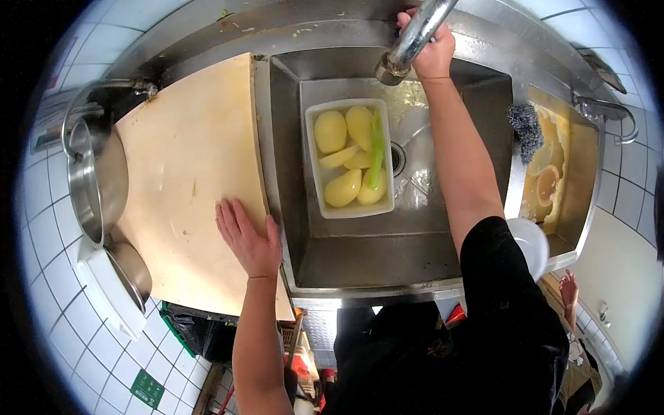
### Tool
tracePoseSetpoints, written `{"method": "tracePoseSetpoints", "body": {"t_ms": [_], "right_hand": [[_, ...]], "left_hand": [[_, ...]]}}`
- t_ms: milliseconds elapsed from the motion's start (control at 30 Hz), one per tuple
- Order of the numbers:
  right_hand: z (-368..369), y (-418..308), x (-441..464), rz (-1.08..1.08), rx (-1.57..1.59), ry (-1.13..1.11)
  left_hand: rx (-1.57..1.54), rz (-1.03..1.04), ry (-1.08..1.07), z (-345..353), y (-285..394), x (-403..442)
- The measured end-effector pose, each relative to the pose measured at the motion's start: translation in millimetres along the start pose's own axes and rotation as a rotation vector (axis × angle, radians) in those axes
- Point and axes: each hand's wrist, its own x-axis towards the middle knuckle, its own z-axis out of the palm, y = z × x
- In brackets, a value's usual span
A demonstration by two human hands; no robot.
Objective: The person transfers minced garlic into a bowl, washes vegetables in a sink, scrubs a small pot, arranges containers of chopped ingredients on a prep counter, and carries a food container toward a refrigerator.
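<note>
1. Your left hand (247,238) is lying on the pale board (194,138), left of the sink (366,259), fingers extended, holding nothing.
2. Your right hand (434,55) is resting behind the far faucet (418,38); its grip is hidden, so I cannot tell.
3. The white container (310,159), with peeled potatoes (330,131), is sitting in the sink's left part.
4. You are apparently handling the faucet; filling would be calling for alignment over the container.

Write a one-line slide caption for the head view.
Left hand on a pale board, right hand at the faucet; in the sink, a white tub of peeled potatoes.
</note>
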Motion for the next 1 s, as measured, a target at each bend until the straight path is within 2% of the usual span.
{"method": "tracePoseSetpoints", "body": {"t_ms": [33,167,300,400,500,633,667,767,800,833,867,900,1000], "right_hand": [[1,3,1,-0.062,-0.033,0.006],[8,-6,1,0.024,0.085,0.076],[10,-4,2,-0.039,0.078,0.115],[8,-3,2,0.047,0.007,0.104],[1,-1,2,0.013,-0.132,0.053],[-5,20,-1,0.047,-0.022,0.037],[-10,-9,-1,0.03,-0.041,-0.08],[-21,-16,-10,-0.04,0.16,0.01],[-34,-14,-17,-0.107,0.072,0.004],[-39,-24,-32,-0.059,0.078,0.114],[-46,-27,-46,-0.099,-0.077,0.184],[-51,-41,-60,-0.013,-0.191,0.194],[-56,-53,-107,0.135,-0.403,-0.07]], "left_hand": [[-0.006,0.003,0.002,1,0,0],[-0.004,0.005,-0.009,3,1,-1],[-0.01,0.006,-0.004,3,0,-1],[-0.024,0.006,0.006,3,1,1],[-0.027,0.007,0.017,4,-1,0],[-0.026,0.0,0.025,5,-2,-2],[-0.028,-0.002,0.023,4,-2,-2],[-0.041,0.013,0.034,1,-3,-3],[-0.046,0.032,0.049,2,-5,-4],[-0.052,0.051,0.062,3,-7,-5],[-0.052,0.049,0.053,3,-8,-6],[-0.073,0.046,0.045,1,-8,-7],[-0.186,0.007,0.07,-14,4,-9]]}}
